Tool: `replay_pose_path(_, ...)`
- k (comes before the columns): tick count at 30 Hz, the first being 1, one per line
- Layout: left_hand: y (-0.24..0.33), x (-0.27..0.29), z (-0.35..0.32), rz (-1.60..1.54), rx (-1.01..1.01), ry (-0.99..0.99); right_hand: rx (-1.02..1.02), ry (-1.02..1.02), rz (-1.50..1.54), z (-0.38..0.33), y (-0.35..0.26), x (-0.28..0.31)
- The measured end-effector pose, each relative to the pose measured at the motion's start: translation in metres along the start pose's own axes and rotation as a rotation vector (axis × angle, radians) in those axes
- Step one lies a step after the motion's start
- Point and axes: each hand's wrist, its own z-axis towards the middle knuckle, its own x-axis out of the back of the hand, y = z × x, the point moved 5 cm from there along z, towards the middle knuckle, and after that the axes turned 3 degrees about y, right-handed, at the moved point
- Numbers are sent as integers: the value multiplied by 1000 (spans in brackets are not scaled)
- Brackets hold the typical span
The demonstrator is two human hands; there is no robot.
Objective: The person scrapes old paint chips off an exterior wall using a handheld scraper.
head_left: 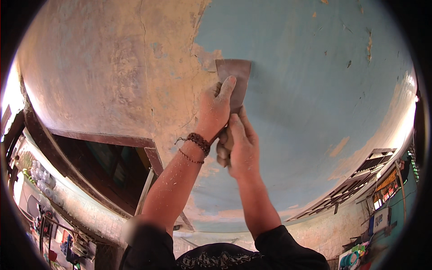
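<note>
Overhead, a plaster surface [112, 76] is seen, bare beige at left, blue paint [306, 90] at right. Scraper [234, 76] blade is pressed flat vs. the surface at the paint edge. Blade is backed by left hand [215, 110], fingers extended along it; beaded bracelet [199, 143] at wrist. Handle is gripped by right hand [240, 146], fist closed, just below. Dark window frame [112, 144] noted lower left.

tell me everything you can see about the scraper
The scraper has a wide, flat, dull brown metal blade, squared at the top and narrowing toward the handle. It points up, its blade laid against the wall where blue paint meets bare patchy plaster. The left hand presses fingers on the blade's face; the right hand wraps the handle, which is mostly hidden.
</note>
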Motion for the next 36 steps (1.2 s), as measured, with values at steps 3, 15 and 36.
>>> replay_pose_path(3, -6, -30, -19, -432, 165, 40, -45, 15, -244, 7, -21, 45)
replay_pose_path(15, -16, -70, -14, -883, 235, -88, -107, -146, -1068, 29, -146, 57)
replay_pose_path(36, -32, -26, -41, -577, 221, 70, -101, -155, -648, 1, -57, 57)
